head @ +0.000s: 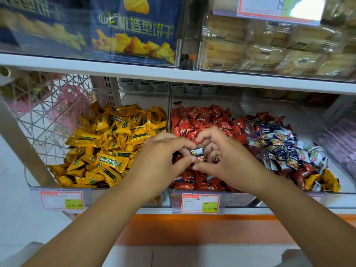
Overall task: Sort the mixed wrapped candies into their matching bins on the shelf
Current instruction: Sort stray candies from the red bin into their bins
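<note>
Bimanual posture. We note the left forearm (92,224) and right forearm (300,214) rising from the lower corners to converge at mid-frame. The left hand (159,160) pinches a wrapped candy (196,151) between forefinger and thumb. The right hand (221,157) curls inward beside it (its own grasp is indistinct).

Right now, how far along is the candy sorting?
The yellow bin looks sorted. The left hand and right hand pinch blue-and-white candies over the red bin. Still left: blue strays in the red bin, and red and yellow strays at the blue-and-white bin's front.
</note>
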